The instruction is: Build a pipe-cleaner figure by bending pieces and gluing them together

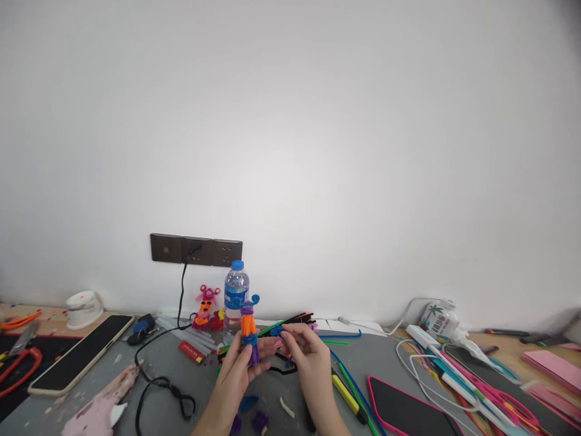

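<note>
– your left hand (238, 366), what is it doing?
– you have its fingers and thumb wrapped around a pipe-cleaner figure (249, 327), held nearly upright in front of you. it has an orange middle, blue and purple wraps below, and blue coils at the top.
– and your right hand (313, 357)?
– you pinch a small blue coiled piece (276, 330) between thumb and forefinger, just beside the figure. your fingers cover part of it, so you cannot tell its full shape.
– what stands behind your figure?
– a plastic water bottle (236, 281) with a blue cap, and to its left an orange and pink pipe-cleaner figure (205, 310) with two loops on top.
– what lies nearest your right hand?
– loose pipe cleaners (297, 319) just behind it, and a yellow and black utensil (347, 395) to its right; you cannot tell exactly which kind. past that you have a pink-cased smartphone (408, 412) on the grey mat (272, 418).
– anything left of your hands?
– a red box (191, 352), a knotted black cable (157, 381) and a dark-screened smartphone (84, 354).
</note>
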`<state>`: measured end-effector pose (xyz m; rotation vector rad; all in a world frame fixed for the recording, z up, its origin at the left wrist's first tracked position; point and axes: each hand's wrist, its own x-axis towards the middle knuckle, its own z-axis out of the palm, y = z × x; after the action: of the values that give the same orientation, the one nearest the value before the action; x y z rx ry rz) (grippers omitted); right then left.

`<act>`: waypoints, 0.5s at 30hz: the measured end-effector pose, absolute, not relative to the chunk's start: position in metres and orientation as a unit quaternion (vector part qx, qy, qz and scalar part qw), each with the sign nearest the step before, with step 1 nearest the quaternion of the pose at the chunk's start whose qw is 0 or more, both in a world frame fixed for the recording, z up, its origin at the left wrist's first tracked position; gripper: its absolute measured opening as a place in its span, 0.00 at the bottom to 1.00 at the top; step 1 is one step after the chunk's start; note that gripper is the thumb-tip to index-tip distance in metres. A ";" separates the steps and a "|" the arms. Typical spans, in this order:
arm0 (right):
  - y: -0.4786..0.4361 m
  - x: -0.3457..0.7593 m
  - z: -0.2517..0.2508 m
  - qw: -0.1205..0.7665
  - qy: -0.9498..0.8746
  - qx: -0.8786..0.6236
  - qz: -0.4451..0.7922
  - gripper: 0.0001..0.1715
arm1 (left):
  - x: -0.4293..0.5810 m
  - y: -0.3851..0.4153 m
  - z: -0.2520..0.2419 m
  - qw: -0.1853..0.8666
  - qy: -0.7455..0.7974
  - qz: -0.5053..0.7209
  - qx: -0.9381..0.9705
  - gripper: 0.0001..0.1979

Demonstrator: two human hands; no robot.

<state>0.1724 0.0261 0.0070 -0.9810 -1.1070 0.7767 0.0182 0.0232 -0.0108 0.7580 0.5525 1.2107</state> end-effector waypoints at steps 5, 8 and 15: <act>0.028 0.175 0.012 0.674 -0.456 -0.426 0.395 0.24 | 0.020 0.022 -0.013 0.720 0.254 0.539 0.357 0.24; 0.030 0.178 0.014 0.670 -0.446 -0.417 0.423 0.24 | 0.023 0.021 -0.017 0.713 0.258 0.544 0.359 0.26; 0.028 0.174 0.015 0.659 -0.466 -0.392 0.442 0.24 | 0.024 0.021 -0.022 0.703 0.265 0.563 0.344 0.25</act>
<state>0.1743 0.0280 0.0152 -0.8869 -1.0551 1.0001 0.0241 0.0209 -0.0218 0.7659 0.5891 1.2530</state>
